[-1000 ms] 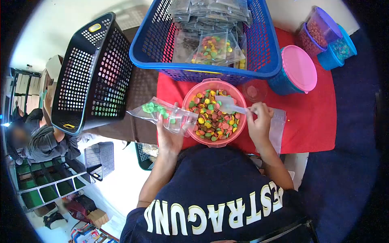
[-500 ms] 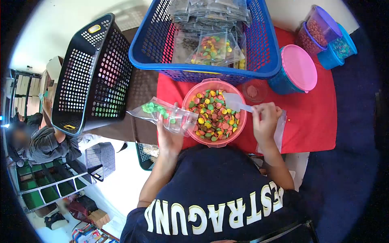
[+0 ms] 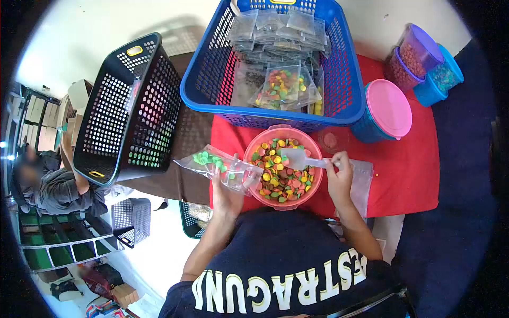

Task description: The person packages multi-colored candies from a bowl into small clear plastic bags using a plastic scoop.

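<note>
A clear plastic bag (image 3: 212, 165) with a few green and red candies inside is held in my left hand (image 3: 227, 193), just left of the pink bowl. The pink bowl (image 3: 282, 204) holds many flat round candies (image 3: 281, 183) in green, yellow, red and brown. My right hand (image 3: 339, 172) is closed round the handle of a whitish scoop (image 3: 297, 158), whose blade lies over the candies in the bowl's upper part. Under my right wrist lies a flat clear bag (image 3: 362, 183) on the red cloth (image 3: 405, 180).
Behind the bowl stands a blue basket (image 3: 275, 114) of filled packets (image 3: 283, 87). A black basket (image 3: 124, 111) is at the left. Pink-lidded (image 3: 389, 108) and smaller tubs (image 3: 416, 58) stand at the right. Another person (image 3: 63, 183) is at the far left.
The scoop's blade has shifted left over the candies, with my right hand following a little. The whole view has tilted, so the table things appear lower. My left hand still holds the bag.
</note>
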`<action>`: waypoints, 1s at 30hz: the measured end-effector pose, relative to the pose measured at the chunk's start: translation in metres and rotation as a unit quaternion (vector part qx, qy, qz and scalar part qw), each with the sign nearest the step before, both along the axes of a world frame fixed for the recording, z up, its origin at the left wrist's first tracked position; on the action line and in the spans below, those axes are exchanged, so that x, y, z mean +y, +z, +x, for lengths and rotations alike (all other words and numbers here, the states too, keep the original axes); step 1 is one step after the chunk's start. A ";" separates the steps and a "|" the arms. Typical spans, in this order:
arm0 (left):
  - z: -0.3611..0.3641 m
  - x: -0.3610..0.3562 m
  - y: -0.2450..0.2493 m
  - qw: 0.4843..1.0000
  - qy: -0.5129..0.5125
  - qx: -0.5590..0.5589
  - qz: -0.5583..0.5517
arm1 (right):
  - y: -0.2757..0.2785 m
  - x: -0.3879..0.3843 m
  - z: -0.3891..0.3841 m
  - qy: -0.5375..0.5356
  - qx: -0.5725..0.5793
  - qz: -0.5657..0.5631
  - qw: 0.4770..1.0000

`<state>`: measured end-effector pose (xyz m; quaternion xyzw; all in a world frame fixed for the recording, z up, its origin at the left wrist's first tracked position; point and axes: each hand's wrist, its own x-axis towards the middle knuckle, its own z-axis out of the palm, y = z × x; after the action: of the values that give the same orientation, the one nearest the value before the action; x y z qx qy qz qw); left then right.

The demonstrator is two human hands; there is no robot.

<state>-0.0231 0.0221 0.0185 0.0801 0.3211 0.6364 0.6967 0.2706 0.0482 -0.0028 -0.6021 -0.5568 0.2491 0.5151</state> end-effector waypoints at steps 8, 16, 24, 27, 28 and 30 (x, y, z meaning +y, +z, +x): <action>-0.001 0.000 -0.003 1.000 -0.006 0.007 0.000 | 0.001 -0.001 0.011 0.000 0.156 -0.045 0.987; 0.002 0.000 0.008 1.000 -0.002 0.020 -0.018 | -0.012 0.001 0.015 0.061 0.229 -0.069 0.969; 0.009 -0.001 0.018 0.998 0.015 0.052 -0.032 | -0.018 -0.005 0.015 0.084 0.258 -0.089 0.958; 0.009 -0.001 0.016 0.998 0.020 0.055 -0.029 | -0.023 -0.002 0.015 0.089 0.313 -0.076 0.942; 0.008 -0.002 0.015 0.998 0.016 0.056 -0.024 | -0.026 -0.002 0.017 0.085 0.310 -0.077 0.944; 0.008 -0.002 0.013 0.998 0.015 0.052 -0.022 | -0.029 -0.002 0.021 0.083 0.306 -0.079 0.945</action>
<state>-0.0154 0.0203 0.0317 0.0936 0.3720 0.6346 0.6710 0.2915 0.0463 -0.0315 -0.4870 -0.3989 0.5065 0.5892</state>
